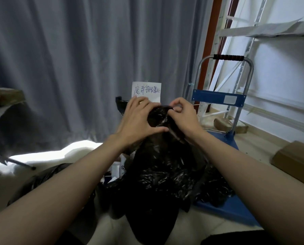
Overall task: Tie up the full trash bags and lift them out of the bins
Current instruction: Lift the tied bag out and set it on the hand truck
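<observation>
A full black trash bag (pixel 165 174) stands in front of me, its top gathered into a neck at hand height. My left hand (pixel 138 119) wraps around the left side of that gathered top, thumb underneath. My right hand (pixel 183 115) pinches a fold of the bag's plastic between thumb and fingertips at the top right. White waste (pixel 119 168) shows through a gap on the bag's left side. Part of a black bin rim (pixel 119 103) peeks out behind my left hand; the bin under the bag is hidden.
A blue platform trolley (pixel 223 101) with a metal handle stands to the right, more black plastic (pixel 216 190) lying on its deck. A handwritten paper sign (pixel 147 90) hangs on the grey curtain (pixel 68 59). A cardboard box (pixel 296 158) lies right; white shelving (pixel 264 30) stands behind.
</observation>
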Action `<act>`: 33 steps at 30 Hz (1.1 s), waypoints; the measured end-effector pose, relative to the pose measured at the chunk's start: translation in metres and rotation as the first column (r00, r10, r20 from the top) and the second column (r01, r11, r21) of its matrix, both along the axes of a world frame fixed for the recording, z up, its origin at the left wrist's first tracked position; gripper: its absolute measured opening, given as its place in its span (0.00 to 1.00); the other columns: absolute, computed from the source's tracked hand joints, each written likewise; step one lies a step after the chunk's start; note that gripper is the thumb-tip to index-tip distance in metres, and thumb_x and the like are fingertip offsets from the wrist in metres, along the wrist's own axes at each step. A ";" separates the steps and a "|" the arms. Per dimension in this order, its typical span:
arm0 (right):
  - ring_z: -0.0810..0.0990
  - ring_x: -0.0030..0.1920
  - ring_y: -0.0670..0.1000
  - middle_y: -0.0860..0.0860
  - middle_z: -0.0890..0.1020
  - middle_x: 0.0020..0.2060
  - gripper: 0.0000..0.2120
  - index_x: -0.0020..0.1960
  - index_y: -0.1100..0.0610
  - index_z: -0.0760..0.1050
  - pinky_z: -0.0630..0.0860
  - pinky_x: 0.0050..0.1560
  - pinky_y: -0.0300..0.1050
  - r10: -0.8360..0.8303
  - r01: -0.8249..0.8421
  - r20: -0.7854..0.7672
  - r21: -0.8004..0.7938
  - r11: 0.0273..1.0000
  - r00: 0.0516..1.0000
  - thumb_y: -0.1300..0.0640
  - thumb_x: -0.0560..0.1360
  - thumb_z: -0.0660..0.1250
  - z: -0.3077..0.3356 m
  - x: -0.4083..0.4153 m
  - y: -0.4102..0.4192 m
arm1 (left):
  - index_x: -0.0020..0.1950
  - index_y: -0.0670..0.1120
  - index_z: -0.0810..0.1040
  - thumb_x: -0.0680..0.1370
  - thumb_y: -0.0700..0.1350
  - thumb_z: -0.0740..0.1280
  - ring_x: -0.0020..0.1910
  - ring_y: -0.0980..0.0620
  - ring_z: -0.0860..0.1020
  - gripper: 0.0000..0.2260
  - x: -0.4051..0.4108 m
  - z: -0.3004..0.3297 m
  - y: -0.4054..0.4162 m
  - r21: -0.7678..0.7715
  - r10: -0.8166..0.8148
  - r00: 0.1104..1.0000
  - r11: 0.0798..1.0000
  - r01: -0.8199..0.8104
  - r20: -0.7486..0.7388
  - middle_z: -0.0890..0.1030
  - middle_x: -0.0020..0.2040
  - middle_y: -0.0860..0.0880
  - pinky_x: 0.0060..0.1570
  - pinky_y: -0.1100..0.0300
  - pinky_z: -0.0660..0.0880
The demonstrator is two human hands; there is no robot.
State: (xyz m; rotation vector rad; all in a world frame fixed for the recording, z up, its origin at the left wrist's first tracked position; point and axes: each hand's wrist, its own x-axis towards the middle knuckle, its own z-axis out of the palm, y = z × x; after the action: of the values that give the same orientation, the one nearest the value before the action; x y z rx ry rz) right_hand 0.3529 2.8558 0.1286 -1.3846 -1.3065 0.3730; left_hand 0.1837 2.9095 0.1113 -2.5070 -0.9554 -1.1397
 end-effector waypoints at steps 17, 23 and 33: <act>0.81 0.46 0.58 0.61 0.81 0.49 0.10 0.57 0.63 0.75 0.78 0.41 0.46 0.039 -0.134 -0.168 -0.608 0.782 0.985 0.67 0.79 0.60 -0.033 0.008 -0.010 | 0.61 0.51 0.72 0.73 0.58 0.67 0.58 0.51 0.72 0.20 -0.023 -0.005 -0.001 -0.034 0.019 0.992 0.999 -0.015 0.124 0.73 0.57 0.53 0.67 0.52 0.65; 0.75 0.31 0.55 0.58 0.76 0.35 0.07 0.49 0.64 0.72 0.74 0.25 0.43 -0.121 -0.110 -0.280 -0.687 0.718 0.952 0.69 0.80 0.56 -0.038 0.025 -0.019 | 0.45 0.55 0.79 0.65 0.76 0.64 0.43 0.62 0.77 0.26 -0.020 -0.009 -0.032 -0.465 -0.227 0.966 0.873 0.146 -0.123 0.80 0.42 0.59 0.46 0.60 0.72; 0.77 0.36 0.52 0.55 0.76 0.36 0.06 0.42 0.58 0.72 0.81 0.37 0.47 -0.073 -0.366 -0.655 -0.507 0.781 0.752 0.59 0.77 0.64 -0.021 0.004 -0.002 | 0.39 0.49 0.76 0.72 0.62 0.66 0.37 0.45 0.75 0.16 0.017 -0.030 -0.046 -0.323 0.017 0.950 0.939 -0.122 -0.310 0.80 0.37 0.50 0.39 0.55 0.65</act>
State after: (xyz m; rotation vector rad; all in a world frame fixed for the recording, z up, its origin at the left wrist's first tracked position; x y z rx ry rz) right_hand 0.3572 2.8533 0.1077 -1.4563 -0.7139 1.3781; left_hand 0.2011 2.8635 0.0808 -2.7745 -1.2243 -0.5772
